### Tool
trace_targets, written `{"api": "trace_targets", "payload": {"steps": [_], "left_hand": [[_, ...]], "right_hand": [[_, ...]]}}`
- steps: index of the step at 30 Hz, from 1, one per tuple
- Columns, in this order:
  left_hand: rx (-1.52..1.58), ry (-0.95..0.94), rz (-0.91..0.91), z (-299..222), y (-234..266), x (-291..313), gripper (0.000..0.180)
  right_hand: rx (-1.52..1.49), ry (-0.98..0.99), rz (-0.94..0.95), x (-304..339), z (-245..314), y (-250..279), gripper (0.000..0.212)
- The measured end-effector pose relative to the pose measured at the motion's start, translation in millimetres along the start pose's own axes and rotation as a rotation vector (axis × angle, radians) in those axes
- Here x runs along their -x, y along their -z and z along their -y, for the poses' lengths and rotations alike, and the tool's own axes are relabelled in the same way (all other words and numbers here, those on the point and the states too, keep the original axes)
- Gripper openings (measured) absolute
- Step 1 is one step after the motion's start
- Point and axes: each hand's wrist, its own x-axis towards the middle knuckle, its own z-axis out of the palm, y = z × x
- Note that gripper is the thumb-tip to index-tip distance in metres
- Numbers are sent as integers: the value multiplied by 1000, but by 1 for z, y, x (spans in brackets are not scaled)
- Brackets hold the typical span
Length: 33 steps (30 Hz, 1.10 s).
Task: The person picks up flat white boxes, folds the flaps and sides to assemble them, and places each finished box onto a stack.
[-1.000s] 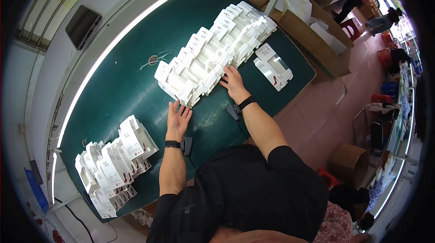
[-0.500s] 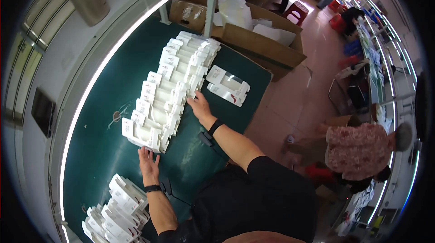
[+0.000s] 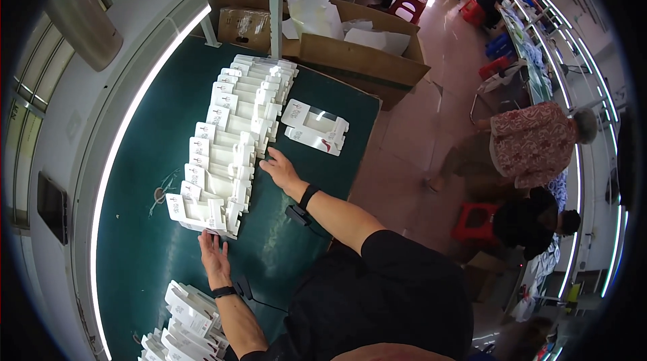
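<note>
A long overlapping row of flat white cartons with cut-out windows (image 3: pixel 226 149) lies on the green tabletop (image 3: pixel 145 246). At the near end of the row is my left hand (image 3: pixel 214 261), fingers extended and slightly apart, the tips at the lowest carton's edge. My right hand (image 3: pixel 282 171) is beside the row's right side, thumb and fingers apart with nothing between them. Whether either hand actually presses on the cartons I cannot tell. One separate white carton (image 3: pixel 306 133) lies flat to the right of the row.
More white cartons (image 3: pixel 192 317) are heaped at the lower left. A large open cardboard box (image 3: pixel 364 54) with white packing material stands beyond the table. A metal post (image 3: pixel 275 17) rises at the far edge. People and red stools (image 3: pixel 408 4) are across the aisle.
The view has shifted, so the table and cartons appear further left and lower. Both hands stay at the row, with little change in pose. People on the right have shifted.
</note>
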Motion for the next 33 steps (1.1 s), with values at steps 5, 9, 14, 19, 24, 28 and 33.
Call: {"api": "trace_targets", "payload": {"steps": [5,9,14,19,24,28,33], "left_hand": [[-22,7,5,-4,3,-3,72],[-44,8,-20,-12,2,-1,72],[-48,-7,-58,-17,-2,-8,72],[3,-33,-21,-17,-4,-31,71],[29,-5,-59,-27,-33,-48,70],[20,-14,-69,-31,-32,-47,69],[9,-33,-94,-28,-30,-51,64]], "right_hand": [[57,17,4,10,-3,0,79],[308,91,36,23,6,-2,76],[449,178,68,33,10,-18,73],[451,214,142,22,1,-20,71],[476,133,183,32,6,-20,70],[397,183,123,43,1,-32,69],[320,55,90,40,-12,-38,56]]}}
